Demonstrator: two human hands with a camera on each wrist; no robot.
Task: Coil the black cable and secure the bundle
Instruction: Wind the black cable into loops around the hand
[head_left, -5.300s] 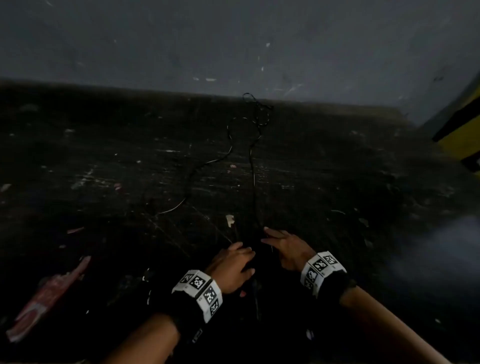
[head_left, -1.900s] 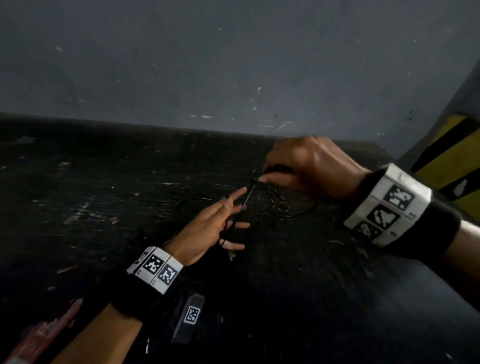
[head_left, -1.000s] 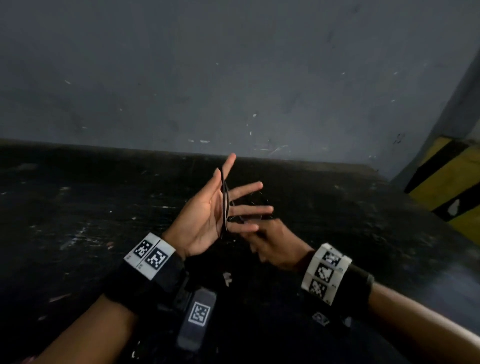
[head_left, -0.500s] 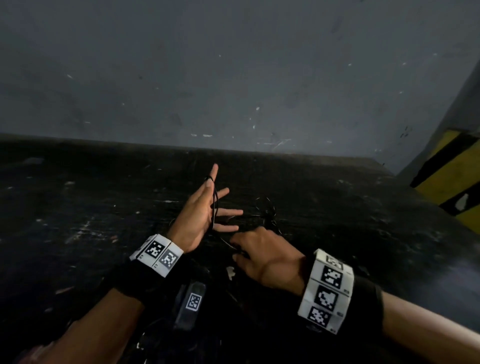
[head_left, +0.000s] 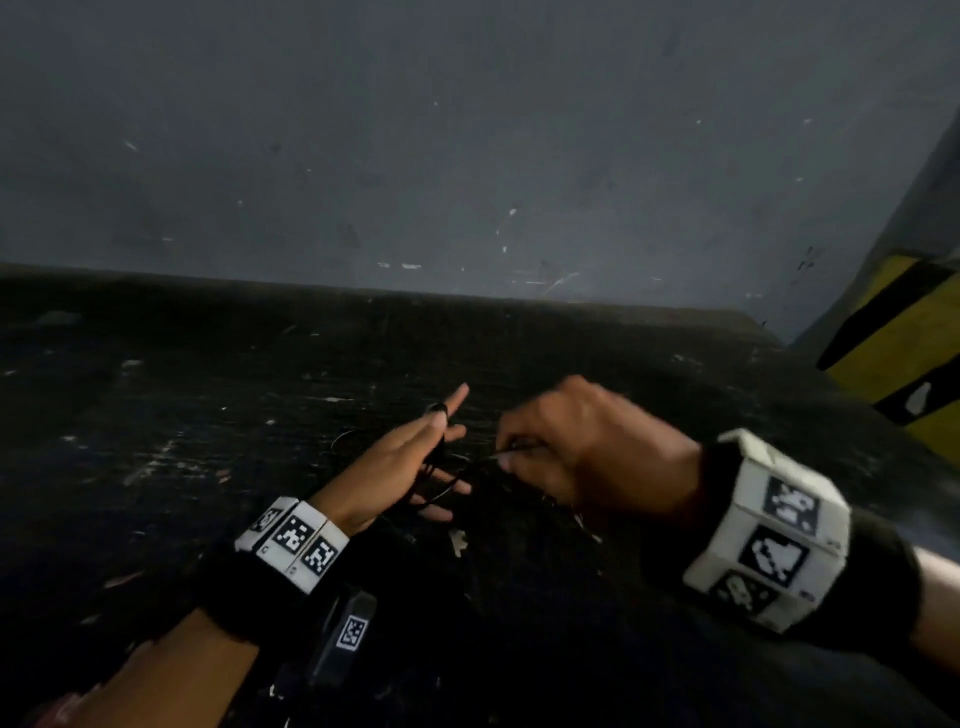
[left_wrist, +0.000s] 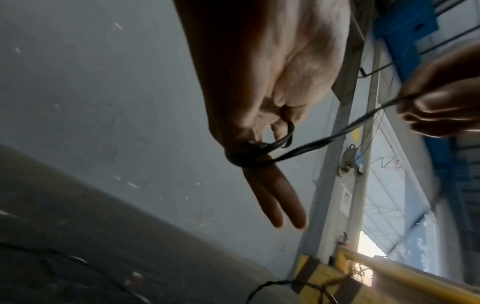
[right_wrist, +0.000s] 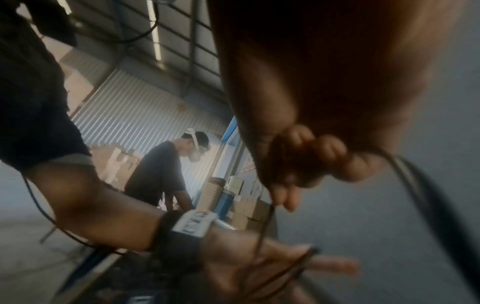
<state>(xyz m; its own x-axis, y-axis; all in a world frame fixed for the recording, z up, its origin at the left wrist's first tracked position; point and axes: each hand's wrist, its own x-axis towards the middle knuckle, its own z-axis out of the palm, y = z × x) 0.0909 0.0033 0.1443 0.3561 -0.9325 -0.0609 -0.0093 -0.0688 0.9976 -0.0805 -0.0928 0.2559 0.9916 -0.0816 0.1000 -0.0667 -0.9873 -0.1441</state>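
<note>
Above the dark scuffed floor (head_left: 218, 467), my right hand (head_left: 587, 457) has risen, pinching the thin black cable (left_wrist: 319, 142) stretched sideways from loops around my left hand's (head_left: 395, 467) straight fingers (left_wrist: 272, 197).

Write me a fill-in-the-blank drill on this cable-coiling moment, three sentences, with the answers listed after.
1. The black cable is looped around the straight fingers of the ____ hand.
2. The right hand ____ a strand of the cable running toward the left hand.
3. At the right edge of the head view stands a barrier striped black and ____.

Missing words: left; pinches; yellow
</note>
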